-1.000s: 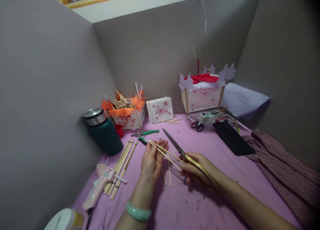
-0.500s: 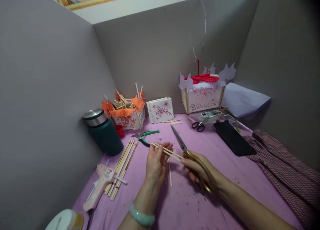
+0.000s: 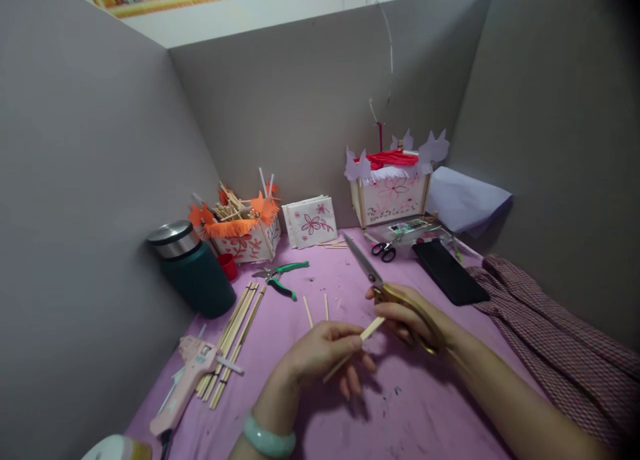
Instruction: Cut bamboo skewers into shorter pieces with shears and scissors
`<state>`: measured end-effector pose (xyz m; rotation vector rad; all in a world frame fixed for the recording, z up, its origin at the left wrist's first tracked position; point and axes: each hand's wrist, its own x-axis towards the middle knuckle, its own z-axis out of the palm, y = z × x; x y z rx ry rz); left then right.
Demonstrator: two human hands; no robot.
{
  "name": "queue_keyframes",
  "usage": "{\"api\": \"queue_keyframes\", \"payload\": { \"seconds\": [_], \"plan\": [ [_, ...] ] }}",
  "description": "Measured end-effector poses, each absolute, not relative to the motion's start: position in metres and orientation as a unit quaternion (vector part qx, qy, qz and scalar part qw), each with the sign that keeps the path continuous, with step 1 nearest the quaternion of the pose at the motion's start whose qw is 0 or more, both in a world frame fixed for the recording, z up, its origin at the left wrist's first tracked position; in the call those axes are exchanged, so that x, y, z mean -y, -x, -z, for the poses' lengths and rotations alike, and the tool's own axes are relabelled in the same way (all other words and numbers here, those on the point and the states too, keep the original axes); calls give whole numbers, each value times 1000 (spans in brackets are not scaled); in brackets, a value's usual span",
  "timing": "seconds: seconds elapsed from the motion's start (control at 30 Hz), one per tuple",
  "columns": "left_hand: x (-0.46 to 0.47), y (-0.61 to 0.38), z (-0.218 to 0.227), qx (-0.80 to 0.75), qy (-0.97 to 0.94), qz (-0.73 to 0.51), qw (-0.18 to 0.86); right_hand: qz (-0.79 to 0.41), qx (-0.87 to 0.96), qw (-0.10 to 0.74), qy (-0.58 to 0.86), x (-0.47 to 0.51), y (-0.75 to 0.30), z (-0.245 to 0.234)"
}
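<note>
My left hand (image 3: 325, 353) is closed round thin wooden sticks (image 3: 373, 327), which poke out to the right towards my other hand. My right hand (image 3: 410, 313) grips gold-handled scissors (image 3: 363, 263) whose closed blades point up and to the left. The two hands sit close together above the pink table cover (image 3: 400, 413). Two short sticks (image 3: 308, 311) lie on the cover just beyond my left hand.
A bundle of long sticks (image 3: 233, 337) and a pink glue gun (image 3: 193, 373) lie at the left. Green-handled pliers (image 3: 280, 273), a dark flask (image 3: 193, 267), two paper lanterns (image 3: 390, 187), small black scissors (image 3: 384, 250), a black phone (image 3: 447, 270) and checked cloth (image 3: 560, 340) surround the hands.
My left hand turned and dropped lower with the sticks, now pointing them right. My right hand lifted the scissors up and away. Two sticks now lie bare on the cover. The view shifted slightly.
</note>
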<state>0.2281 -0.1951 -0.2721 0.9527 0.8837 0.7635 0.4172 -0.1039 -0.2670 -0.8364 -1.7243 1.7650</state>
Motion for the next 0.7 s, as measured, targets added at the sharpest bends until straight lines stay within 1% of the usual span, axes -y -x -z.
{"api": "queue_keyframes", "payload": {
  "seconds": [0.03,0.1,0.17,0.23,0.3,0.37,0.43,0.47,0.57,0.7],
  "plan": [
    [195,-232,274,-396,-433,-329,740,-648,649,249,312,108,-413,267],
    [194,-238,277,-409,-423,-330,738,-641,658,236,317,114,-404,270],
    [192,-240,279,-432,-407,-370,715,-638,648,254,329,115,-398,273],
    [190,-238,279,-445,-386,-416,693,-621,631,296,359,111,-397,276],
    [187,-234,278,-447,-362,-455,680,-555,647,338,398,103,-401,279],
    [186,-229,278,-445,-340,-491,667,-442,709,358,418,94,-406,283],
    [185,-225,277,-435,-330,-520,657,-345,765,349,417,90,-408,289],
    [185,-223,277,-428,-330,-529,655,-317,783,340,414,89,-408,291],
    [185,-220,277,-411,-337,-539,653,-278,816,309,402,95,-406,296],
    [185,-220,274,-433,-330,-557,628,-230,852,271,383,105,-403,293]
  ]
}}
